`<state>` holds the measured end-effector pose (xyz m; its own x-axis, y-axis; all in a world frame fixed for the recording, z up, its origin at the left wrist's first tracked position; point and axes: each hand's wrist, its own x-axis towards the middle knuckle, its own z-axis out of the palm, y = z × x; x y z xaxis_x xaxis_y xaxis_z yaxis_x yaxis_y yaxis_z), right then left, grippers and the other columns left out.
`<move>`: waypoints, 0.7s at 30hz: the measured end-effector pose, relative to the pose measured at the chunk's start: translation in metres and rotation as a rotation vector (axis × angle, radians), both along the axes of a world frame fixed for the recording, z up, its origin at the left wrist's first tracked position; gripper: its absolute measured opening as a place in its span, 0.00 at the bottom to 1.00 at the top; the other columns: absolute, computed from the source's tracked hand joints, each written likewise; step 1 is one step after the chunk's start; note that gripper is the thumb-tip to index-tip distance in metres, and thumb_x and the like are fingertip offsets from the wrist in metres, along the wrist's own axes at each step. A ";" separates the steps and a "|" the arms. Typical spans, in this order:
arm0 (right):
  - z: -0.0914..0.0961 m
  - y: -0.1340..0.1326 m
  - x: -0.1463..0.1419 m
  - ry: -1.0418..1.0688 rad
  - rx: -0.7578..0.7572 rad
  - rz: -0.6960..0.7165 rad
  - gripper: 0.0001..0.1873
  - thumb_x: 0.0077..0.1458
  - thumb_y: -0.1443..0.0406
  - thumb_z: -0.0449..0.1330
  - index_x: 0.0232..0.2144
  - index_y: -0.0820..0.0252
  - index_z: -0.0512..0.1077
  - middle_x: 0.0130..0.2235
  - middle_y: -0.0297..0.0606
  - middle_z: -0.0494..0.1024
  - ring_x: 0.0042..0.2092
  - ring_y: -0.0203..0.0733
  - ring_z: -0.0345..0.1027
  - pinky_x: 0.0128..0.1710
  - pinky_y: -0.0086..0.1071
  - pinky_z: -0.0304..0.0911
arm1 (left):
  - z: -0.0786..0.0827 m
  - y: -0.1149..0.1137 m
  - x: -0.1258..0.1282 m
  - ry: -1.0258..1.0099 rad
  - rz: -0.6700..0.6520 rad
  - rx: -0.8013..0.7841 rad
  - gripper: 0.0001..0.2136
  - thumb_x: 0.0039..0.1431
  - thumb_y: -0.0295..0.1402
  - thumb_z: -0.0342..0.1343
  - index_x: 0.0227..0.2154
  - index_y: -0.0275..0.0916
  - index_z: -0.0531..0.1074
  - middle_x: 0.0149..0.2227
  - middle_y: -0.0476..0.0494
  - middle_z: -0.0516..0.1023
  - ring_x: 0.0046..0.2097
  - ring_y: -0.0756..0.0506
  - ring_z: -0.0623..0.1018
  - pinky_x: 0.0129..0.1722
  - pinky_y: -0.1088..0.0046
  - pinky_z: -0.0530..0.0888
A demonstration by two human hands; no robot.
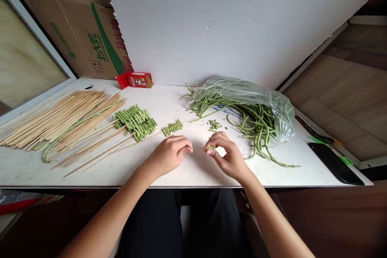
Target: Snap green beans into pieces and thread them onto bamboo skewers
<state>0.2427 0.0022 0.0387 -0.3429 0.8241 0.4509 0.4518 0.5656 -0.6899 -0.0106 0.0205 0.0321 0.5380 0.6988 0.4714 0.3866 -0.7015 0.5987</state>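
Over the front middle of the white table, my left hand point(171, 154) is closed in a pinch; what lies between its fingertips, if anything, is too small to make out. My right hand point(227, 156) pinches a short piece of green bean point(212, 147) between thumb and fingers. The two hands are a small gap apart. Just beyond them lie a skewer's short row of bean pieces point(172, 127) and a small heap of bean scraps point(214, 124). Left of these, finished-looking skewers of bean pieces point(136, 122) are stacked together.
Many bare bamboo skewers point(60, 119) cover the left, with a long bean point(78, 123) across them. Long green beans point(256, 119) spill from a clear plastic bag point(242, 84) at right. A red box point(140, 80) stands behind; a black phone point(334, 162) lies far right.
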 end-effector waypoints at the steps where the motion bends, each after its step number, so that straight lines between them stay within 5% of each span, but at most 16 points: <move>1: -0.003 0.004 0.007 -0.019 0.010 -0.071 0.10 0.67 0.55 0.65 0.39 0.52 0.82 0.38 0.42 0.80 0.45 0.52 0.71 0.48 0.48 0.67 | 0.000 0.001 -0.002 -0.016 0.009 -0.021 0.07 0.71 0.25 0.55 0.37 0.39 0.77 0.35 0.46 0.79 0.38 0.47 0.77 0.40 0.70 0.72; 4: -0.015 0.018 0.027 -0.105 0.023 -0.282 0.14 0.69 0.54 0.61 0.45 0.51 0.84 0.38 0.44 0.80 0.45 0.54 0.70 0.44 0.47 0.68 | -0.001 0.002 -0.002 -0.035 0.008 -0.060 0.08 0.73 0.27 0.52 0.45 0.40 0.78 0.41 0.43 0.79 0.41 0.46 0.79 0.43 0.70 0.75; 8: -0.031 0.029 0.043 -0.202 0.010 -0.386 0.16 0.71 0.56 0.57 0.47 0.52 0.83 0.39 0.44 0.81 0.43 0.53 0.70 0.47 0.49 0.68 | -0.006 -0.001 0.002 0.012 -0.001 -0.091 0.16 0.73 0.23 0.48 0.55 0.40 0.76 0.48 0.41 0.76 0.45 0.46 0.79 0.46 0.70 0.77; 15: -0.045 0.031 0.043 -0.305 0.064 -0.333 0.16 0.72 0.57 0.57 0.47 0.54 0.84 0.43 0.46 0.82 0.49 0.56 0.67 0.53 0.54 0.66 | -0.010 0.000 0.005 -0.048 -0.005 -0.064 0.16 0.73 0.22 0.50 0.55 0.40 0.77 0.46 0.42 0.75 0.46 0.46 0.79 0.47 0.69 0.78; 21: -0.028 0.021 0.027 -0.252 0.083 -0.309 0.17 0.72 0.56 0.57 0.51 0.53 0.82 0.48 0.48 0.82 0.54 0.59 0.67 0.56 0.57 0.65 | -0.007 -0.001 0.006 -0.123 0.001 -0.023 0.14 0.71 0.24 0.56 0.57 0.42 0.75 0.44 0.42 0.79 0.45 0.45 0.81 0.47 0.67 0.78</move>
